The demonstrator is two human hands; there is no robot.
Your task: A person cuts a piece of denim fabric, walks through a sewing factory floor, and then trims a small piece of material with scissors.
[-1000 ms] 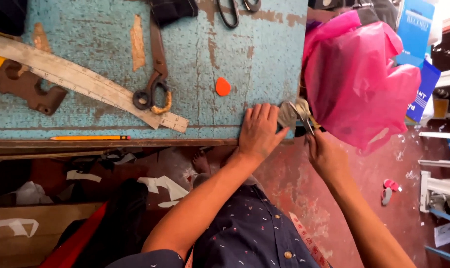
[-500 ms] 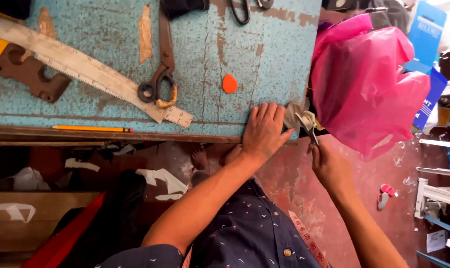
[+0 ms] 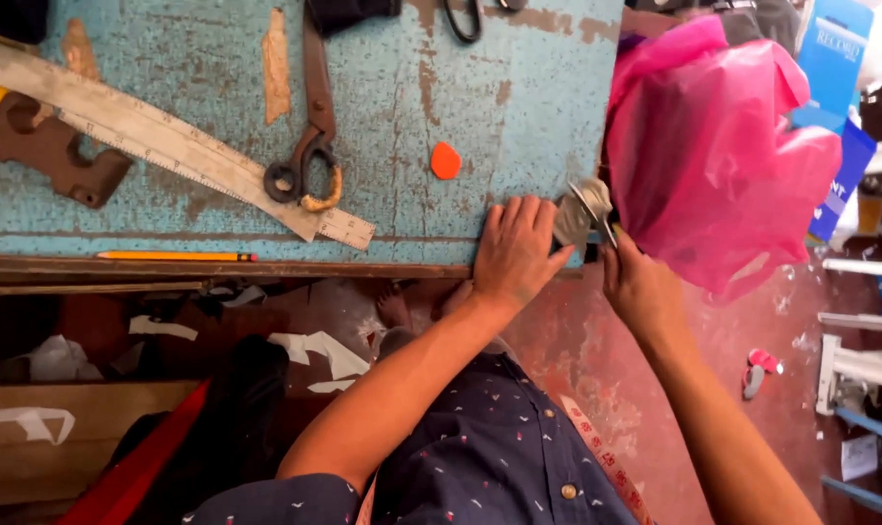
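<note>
My left hand [image 3: 514, 255] lies flat on the near right corner of the worn blue table [image 3: 402, 87], fingers together, its thumb pinning a small grey piece [image 3: 567, 222] at the table's edge. My right hand [image 3: 640, 287] is just right of it, off the table edge, closed around small metal snips [image 3: 596, 202] whose tips touch the grey piece. A pink plastic bag [image 3: 718, 156] hangs right beside the snips. What the grey piece is made of I cannot tell.
On the table lie large dark scissors [image 3: 310, 146], a long pale ruler [image 3: 169, 146], an orange chalk piece [image 3: 446, 160], a brown cut-out block [image 3: 52, 156] and a yellow pencil [image 3: 173, 257] on the front ledge. White shelving [image 3: 864, 360] stands at right.
Both hands stay at the table corner. My right hand with the snips has edged a little closer to the grey piece, and the view has shifted slightly.
</note>
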